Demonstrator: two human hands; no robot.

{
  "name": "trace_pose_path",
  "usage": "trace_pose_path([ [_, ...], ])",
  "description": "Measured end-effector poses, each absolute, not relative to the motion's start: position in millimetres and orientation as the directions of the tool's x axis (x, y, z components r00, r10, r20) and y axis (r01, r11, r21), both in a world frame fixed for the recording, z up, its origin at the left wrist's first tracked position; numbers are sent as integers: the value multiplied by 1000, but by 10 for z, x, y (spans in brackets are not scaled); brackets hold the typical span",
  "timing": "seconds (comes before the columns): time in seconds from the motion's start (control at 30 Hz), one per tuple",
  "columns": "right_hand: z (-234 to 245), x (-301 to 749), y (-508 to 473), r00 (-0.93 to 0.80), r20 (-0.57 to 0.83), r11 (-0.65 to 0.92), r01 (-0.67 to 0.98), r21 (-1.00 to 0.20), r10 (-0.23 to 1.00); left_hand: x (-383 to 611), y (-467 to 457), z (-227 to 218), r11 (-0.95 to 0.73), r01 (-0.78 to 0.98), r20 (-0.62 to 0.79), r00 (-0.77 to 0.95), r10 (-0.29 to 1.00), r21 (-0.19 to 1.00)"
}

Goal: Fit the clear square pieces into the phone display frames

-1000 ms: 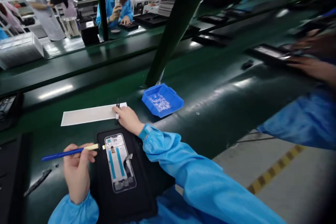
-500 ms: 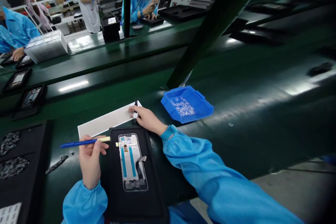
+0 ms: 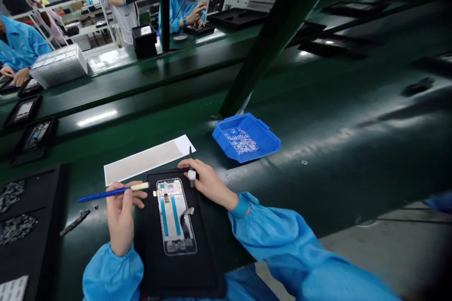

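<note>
My left hand [image 3: 120, 221] is closed around a blue pen-like tool [image 3: 100, 195] with a cream end, held level at the left side of a black tray [image 3: 158, 275]. In the tray lies an opened phone body [image 3: 172, 218] with two blue strips and a loose dark flex cable. My right hand [image 3: 212, 186] pinches dark tweezers [image 3: 190, 162] with a white wrap, near the tray's upper right corner. Their tips point away from me. Beyond the tray lies a white-edged sheet [image 3: 141, 162] with a beige surface; its right end is bare white.
A blue bin [image 3: 270, 143] of small white rings stands right of the sheet. At left is a black tray [image 3: 38, 254] with piles of small dark parts. A green slanted post [image 3: 268, 51] rises behind the bin. Co-workers sit across the bench.
My right hand has drawn back from the sheet with the tweezers, toward the tray's upper right corner. My left hand keeps its hold on the pen-like tool. The view has shifted slightly.
</note>
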State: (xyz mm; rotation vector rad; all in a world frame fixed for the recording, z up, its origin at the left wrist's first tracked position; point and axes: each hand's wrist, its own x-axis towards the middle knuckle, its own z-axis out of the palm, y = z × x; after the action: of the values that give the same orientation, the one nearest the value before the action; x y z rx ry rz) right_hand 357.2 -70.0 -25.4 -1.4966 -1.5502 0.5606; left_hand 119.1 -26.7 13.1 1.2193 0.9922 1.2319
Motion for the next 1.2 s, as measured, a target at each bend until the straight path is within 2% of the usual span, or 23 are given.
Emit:
trace_pose_path([
  [0.2,-325,3354,-461,70,260,208,417,-885,963,1200,-298,211,-140,15,136,167,977,990],
  [0.27,-330,3283,-458,89,272,210,426,-880,958,1194,-301,236,-176,97,156,181,971,980],
  [0.37,-310,3210,-558,113,375,252,563,-787,920,1179,-306,215,-208,202,169,191,967,957],
  [0.43,-296,3166,-631,39,434,310,644,-699,900,1173,-305,156,-217,260,172,184,968,941],
  [0.53,-299,3100,-666,-71,402,335,694,-637,913,1180,-277,46,-233,295,190,166,968,927],
  [0.63,-304,3061,-641,-94,365,316,721,-616,926,1180,-233,-13,-256,294,210,181,961,921],
  [0.83,-290,3068,-653,-115,354,329,696,-638,928,1105,-206,-6,-269,349,202,216,955,898],
  [1.07,-314,3134,-811,33,375,276,616,-738,926,1101,-249,25,-297,376,208,259,943,878],
  [1.2,-354,3141,-852,43,342,253,586,-770,939,1109,-255,28,-323,437,187,325,927,839],
])
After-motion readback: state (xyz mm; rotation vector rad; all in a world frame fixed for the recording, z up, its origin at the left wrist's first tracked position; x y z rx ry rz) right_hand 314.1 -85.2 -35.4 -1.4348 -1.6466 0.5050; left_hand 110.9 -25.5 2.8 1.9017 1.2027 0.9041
